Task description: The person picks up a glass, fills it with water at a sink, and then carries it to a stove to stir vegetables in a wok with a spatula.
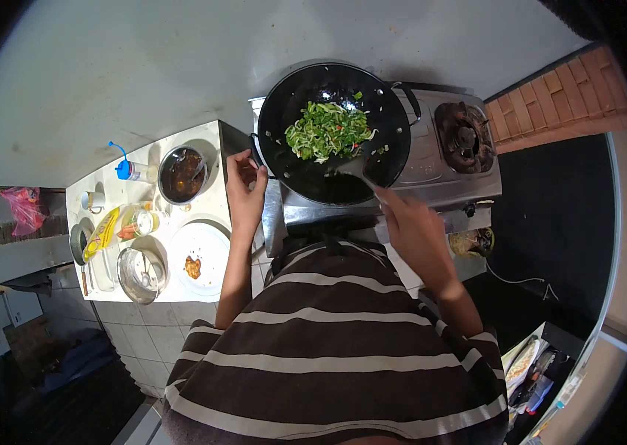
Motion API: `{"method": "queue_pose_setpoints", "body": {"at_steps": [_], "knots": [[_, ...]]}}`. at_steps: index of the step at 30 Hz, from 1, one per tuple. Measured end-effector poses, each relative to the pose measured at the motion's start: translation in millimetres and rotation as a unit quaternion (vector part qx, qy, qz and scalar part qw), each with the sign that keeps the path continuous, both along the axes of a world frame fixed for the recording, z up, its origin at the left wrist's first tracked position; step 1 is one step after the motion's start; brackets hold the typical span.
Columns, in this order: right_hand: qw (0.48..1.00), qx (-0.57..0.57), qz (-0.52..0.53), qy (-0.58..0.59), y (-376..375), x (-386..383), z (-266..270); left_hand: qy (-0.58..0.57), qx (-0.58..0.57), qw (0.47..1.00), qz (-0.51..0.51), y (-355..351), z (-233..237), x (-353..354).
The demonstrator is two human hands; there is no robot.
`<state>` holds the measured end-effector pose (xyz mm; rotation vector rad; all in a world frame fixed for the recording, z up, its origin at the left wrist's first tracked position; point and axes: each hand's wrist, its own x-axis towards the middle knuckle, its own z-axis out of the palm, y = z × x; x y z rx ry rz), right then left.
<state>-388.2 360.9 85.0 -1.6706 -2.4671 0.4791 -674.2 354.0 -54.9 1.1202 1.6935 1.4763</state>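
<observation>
A large black wok (306, 182) sits on the left side of the gas stove, with a heap of chopped green vegetables (328, 132) in it. Small red and pale bits show among the greens. At the wok's left edge, my left hand (245, 194) is closed on the side handle (256, 152), which the fingers partly hide. My right hand (413, 230) grips a spatula (356, 170) from the wok's lower right. Its blade, somewhat blurred, reaches inside the wok just below the vegetables.
Right of the wok is a second burner (466, 138) on the stove (425, 167). The white counter (210, 199) at left carries a pot of dark sauce (184, 175), a white plate (213, 256) with brown food, a metal bowl (132, 278), a yellow packet (102, 233) and a blue-capped bottle (135, 170).
</observation>
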Motion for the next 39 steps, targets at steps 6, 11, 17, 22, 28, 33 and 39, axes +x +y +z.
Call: {"method": "queue_pose_setpoints", "body": {"at_steps": [6,11,17,22,28,33,39], "knots": [[0.995,0.064,0.063,-0.049,37.6,22.1,32.7,0.01,0.006,1.0,0.001,0.1,-1.4,-4.2],[0.99,0.068,0.078,-0.1,61.1,37.2,34.2,0.003,0.012,1.0,0.005,-0.6,-2.3,-3.4],[0.994,0.046,0.094,0.031,63.1,34.6,20.8,0.023,-0.001,1.0,-0.01,-2.0,-0.1,-6.6],[0.994,0.016,0.092,0.048,37.0,37.9,39.5,0.013,0.009,1.0,0.0,-1.3,-0.7,-5.3],[0.994,-0.022,0.1,0.026,68.9,20.4,-20.1,0.024,0.026,0.999,-0.007,1.7,-1.5,-4.5],[0.992,0.058,0.108,-0.036,115.4,18.3,17.0,0.041,0.019,0.999,-0.008,-0.3,0.5,-6.8],[0.983,0.092,0.075,-0.142,172.8,-10.9,40.3,0.06,0.019,0.998,0.001,-1.3,1.0,-5.5]]}}
